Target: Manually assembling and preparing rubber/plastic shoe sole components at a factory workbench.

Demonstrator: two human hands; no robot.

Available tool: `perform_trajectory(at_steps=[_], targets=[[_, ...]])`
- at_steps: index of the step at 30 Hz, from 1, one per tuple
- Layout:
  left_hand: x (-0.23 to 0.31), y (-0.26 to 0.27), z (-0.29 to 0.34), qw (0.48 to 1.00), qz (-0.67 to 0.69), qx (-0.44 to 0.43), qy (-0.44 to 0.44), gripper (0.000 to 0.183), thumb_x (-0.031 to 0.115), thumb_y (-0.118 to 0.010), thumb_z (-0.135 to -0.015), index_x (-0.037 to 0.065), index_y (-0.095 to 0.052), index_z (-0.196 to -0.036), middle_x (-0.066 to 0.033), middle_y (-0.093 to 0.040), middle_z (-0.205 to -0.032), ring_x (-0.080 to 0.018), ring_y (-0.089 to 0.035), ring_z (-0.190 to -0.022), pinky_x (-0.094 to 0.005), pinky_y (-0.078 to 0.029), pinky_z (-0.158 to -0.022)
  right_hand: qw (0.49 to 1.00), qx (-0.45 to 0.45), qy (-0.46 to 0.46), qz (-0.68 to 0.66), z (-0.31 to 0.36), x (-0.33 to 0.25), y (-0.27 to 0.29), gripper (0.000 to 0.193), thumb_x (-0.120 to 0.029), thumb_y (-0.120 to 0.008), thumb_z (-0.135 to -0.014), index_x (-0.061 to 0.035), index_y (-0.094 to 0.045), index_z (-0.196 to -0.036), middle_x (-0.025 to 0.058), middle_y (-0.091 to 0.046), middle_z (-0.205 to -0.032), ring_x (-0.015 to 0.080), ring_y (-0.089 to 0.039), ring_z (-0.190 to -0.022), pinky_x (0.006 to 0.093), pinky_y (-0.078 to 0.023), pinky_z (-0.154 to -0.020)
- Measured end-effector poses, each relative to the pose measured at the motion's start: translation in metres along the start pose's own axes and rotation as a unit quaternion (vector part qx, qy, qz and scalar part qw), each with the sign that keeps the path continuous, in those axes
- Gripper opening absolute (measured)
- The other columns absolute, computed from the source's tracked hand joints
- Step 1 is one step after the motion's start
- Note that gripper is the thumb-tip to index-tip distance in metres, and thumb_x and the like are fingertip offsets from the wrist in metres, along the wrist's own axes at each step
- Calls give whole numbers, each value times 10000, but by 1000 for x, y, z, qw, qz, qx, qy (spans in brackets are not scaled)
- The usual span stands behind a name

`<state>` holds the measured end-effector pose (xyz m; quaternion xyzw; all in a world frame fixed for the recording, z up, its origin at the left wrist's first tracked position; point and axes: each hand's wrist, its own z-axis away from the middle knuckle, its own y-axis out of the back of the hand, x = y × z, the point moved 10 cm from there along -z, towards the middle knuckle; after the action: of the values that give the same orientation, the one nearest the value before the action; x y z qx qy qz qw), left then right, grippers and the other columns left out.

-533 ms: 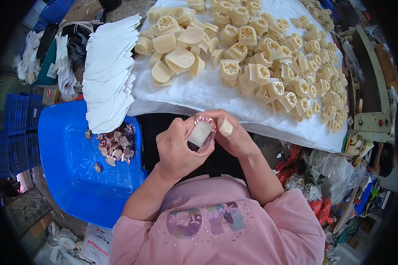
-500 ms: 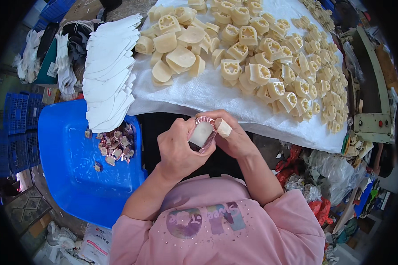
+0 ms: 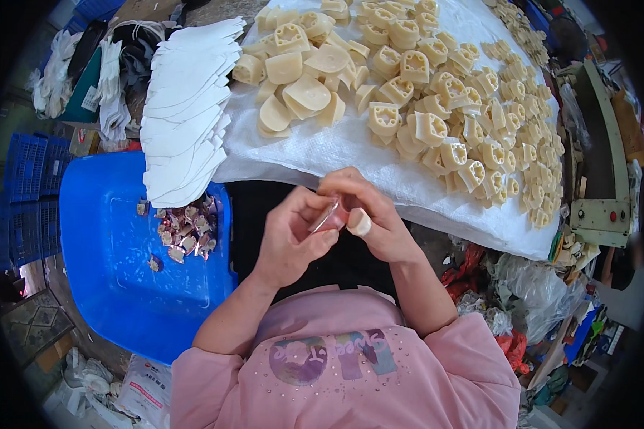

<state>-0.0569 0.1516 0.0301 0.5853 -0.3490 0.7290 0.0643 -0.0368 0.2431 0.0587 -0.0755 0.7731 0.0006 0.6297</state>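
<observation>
In front of my chest, a small shiny pink piece is held up between both hands, tilted so that its edge shows. My left hand grips it from the left with curled fingers and thumb. My right hand closes on it from the right, index finger over the top. A whitish cover wraps the right thumb. Fingers hide part of the piece, and its exact kind is unclear. Similar pink, pale-faced pieces lie heaped in the blue bin to my left.
Many cream moulded pieces with shaped hollows cover the white sheet ahead. Overlapping white strips lie at its left edge. Blue crates stand far left; plastic bags and a pale green machine frame are at right.
The pink piece has turned from showing its pale flat face to a narrow, edge-on tilt. My fingers have shifted around it, and the whole view has moved slightly.
</observation>
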Motion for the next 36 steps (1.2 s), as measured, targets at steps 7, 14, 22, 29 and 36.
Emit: perform_trajectory(at_steps=[7,14,22,29,36], targets=[[25,7,7,967,-242,-46,-59,433,413,-607,-866,-2,-587,-987,-50,-573,-819,-107,-517,-693,-233,-424,-639,952,15,86,295,-9,-35,-10,225,-128,-613,-783,-32,-509,-958,112,-466,-919,283,-430,-863,374,-376,-763],[35,18,18,988,-118,21,-102,238,173,-701,-820,-4,-574,-914,-42,-569,-838,-83,-520,-704,-227,-436,-656,915,-6,118,385,-14,-39,-31,221,-175,-643,-776,-47,-512,-899,109,-471,-903,295,-424,-830,380,-366,-755],[49,110,56,891,-389,216,-90,270,14,-687,-740,-17,-627,-1001,-76,-596,-789,-149,-575,-712,-264,-456,-671,950,-15,60,306,-51,-26,-29,309,-50,-627,-765,-35,-551,-1064,132,-509,-967,309,-490,-927,369,-408,-803],[68,171,108,691,-619,357,-112,275,7,-561,-821,-17,-618,-1089,-141,-599,-988,-242,-581,-912,-323,-446,-814,906,-27,132,400,-95,-36,-67,317,45,-586,-703,-44,-572,-1007,113,-510,-922,295,-469,-931,379,-373,-805],[143,143,73,741,-506,337,-284,277,-47,-590,-739,27,-640,-1001,-135,-579,-991,-268,-563,-916,-354,-451,-783,769,21,215,602,-155,-53,-78,262,1,-594,-646,-106,-642,-880,17,-557,-877,227,-481,-946,442,-277,-849]])
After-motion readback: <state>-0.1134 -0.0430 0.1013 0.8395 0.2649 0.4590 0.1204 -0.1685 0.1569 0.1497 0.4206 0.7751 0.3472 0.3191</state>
